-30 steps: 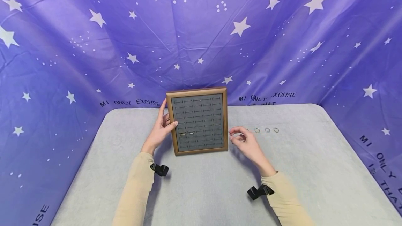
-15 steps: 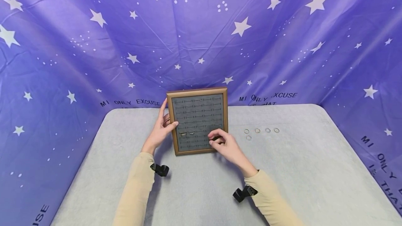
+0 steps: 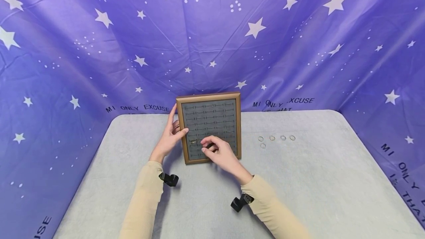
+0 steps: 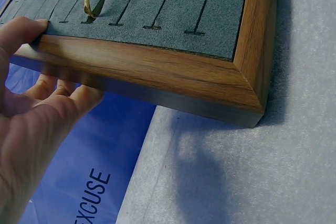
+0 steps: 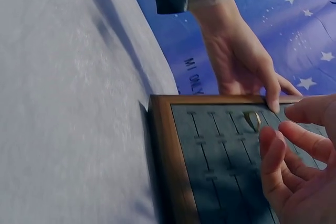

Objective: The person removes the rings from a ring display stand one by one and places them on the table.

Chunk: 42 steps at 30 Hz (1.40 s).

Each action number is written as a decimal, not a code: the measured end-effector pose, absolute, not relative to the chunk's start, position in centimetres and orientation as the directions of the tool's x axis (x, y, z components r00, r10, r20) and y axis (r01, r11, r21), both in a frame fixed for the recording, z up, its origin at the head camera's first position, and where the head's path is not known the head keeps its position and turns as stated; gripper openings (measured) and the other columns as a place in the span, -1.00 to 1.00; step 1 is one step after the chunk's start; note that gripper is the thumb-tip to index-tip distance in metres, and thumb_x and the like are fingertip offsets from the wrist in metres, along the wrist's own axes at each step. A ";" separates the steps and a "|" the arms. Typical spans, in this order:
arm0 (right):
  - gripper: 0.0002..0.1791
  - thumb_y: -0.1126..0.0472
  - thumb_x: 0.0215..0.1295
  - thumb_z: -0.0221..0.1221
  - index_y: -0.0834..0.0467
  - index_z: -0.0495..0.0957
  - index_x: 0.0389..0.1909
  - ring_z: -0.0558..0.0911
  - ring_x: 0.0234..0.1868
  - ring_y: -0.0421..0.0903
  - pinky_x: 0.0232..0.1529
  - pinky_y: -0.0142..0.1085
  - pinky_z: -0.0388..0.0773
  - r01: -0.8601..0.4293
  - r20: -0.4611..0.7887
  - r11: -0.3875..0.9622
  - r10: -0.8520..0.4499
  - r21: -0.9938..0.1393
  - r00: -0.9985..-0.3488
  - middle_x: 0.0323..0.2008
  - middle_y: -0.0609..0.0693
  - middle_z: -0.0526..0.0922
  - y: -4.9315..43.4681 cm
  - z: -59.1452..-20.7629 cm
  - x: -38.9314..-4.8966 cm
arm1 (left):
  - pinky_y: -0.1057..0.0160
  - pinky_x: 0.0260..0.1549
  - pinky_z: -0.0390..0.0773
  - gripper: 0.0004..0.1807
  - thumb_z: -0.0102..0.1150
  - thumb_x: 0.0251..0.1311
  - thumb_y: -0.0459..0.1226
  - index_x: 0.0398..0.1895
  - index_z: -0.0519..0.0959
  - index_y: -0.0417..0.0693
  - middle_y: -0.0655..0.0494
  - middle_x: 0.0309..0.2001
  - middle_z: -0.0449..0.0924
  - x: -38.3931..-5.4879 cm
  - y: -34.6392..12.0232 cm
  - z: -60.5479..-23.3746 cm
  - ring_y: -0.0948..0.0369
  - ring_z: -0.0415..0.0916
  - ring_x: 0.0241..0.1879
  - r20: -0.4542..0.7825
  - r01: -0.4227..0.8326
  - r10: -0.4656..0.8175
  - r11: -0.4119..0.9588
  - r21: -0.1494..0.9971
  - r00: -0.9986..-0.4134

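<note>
A wood-framed ring display board (image 3: 212,97) with grey slotted padding is propped up near the back of the table. My left hand (image 3: 167,141) grips its left edge, thumb over the front and fingers behind. A gold ring (image 4: 96,1) sits in a lower slot near that hand. A silvery ring beside it barely shows at the top of the left wrist view. My right hand (image 3: 220,154) is over the lower part of the board, fingers bent and fingertips near these rings. Whether anything lies between its fingertips cannot be told. In the right wrist view, only the gold ring (image 5: 253,121) shows.
To the right of the board, several loose rings lie on the grey table (image 3: 315,180), mostly in a row, among them a gold ring (image 3: 292,138). One silvery ring (image 3: 263,145) lies in front of the row. A purple star-printed cloth (image 3: 212,40) hangs behind.
My right hand has moved left from beside the board to over its lower part, uncovering rings on the table and covering the second ring in the board. The left hand keeps its grip.
</note>
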State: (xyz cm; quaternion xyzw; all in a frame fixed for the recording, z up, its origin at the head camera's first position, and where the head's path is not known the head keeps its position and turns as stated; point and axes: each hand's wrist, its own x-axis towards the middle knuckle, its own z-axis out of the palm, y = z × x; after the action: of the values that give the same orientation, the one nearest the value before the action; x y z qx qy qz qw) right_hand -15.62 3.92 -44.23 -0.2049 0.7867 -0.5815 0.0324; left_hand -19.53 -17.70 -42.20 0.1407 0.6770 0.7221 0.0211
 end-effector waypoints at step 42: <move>-0.92 0.26 0.15 0.33 0.06 0.60 -0.44 0.25 -0.55 -0.25 -0.51 -0.39 0.16 -0.431 0.345 0.506 -0.259 -0.747 -0.902 -0.57 -0.13 0.29 0.1 -44.6 -16.8 | 0.25 -0.03 0.53 0.06 0.02 0.24 -0.63 0.55 -0.25 0.37 -0.38 0.24 0.31 -20.9 -18.2 -44.3 0.03 0.47 0.07 0.192 0.171 0.228 -0.109 0.979 -0.954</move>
State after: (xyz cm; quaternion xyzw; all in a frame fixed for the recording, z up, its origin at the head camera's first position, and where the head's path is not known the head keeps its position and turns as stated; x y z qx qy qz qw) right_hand -16.77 0.10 -44.65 -0.1999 0.8626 -0.4550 -0.0943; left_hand -20.85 -18.24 -44.33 0.1496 0.6671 0.7295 0.0197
